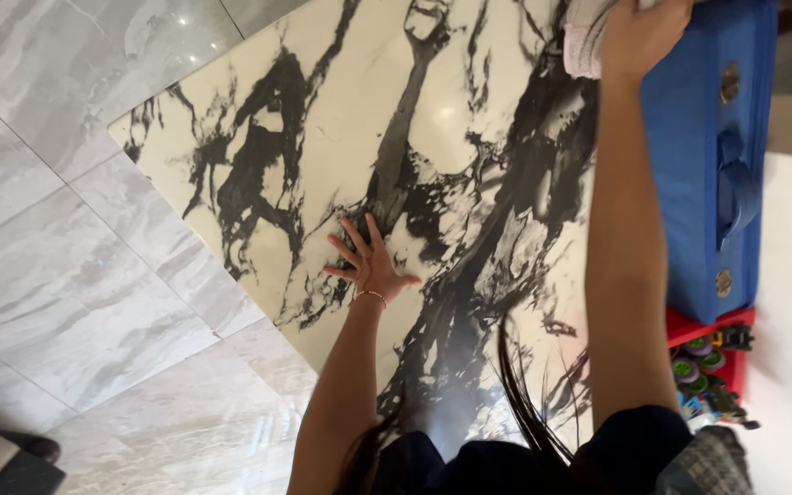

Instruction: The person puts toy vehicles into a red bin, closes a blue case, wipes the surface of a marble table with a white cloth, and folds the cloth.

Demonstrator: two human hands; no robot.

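Head view: toy cars (700,362) in red box (689,327)

**Black veins on cream marble**

The table (341,119) at the frame's centre is cream marble with bold black veining. The floor (57,275) at left is pale grey, cloudy-streaked tile. A blue case (703,183) sits upper right, above a red toy box (717,353) holding green-and-purple wheels.

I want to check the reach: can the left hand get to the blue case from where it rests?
Probably not without moving: the left hand lies flat mid-table, while the blue case sits beyond the raised right arm, which crosses between them.
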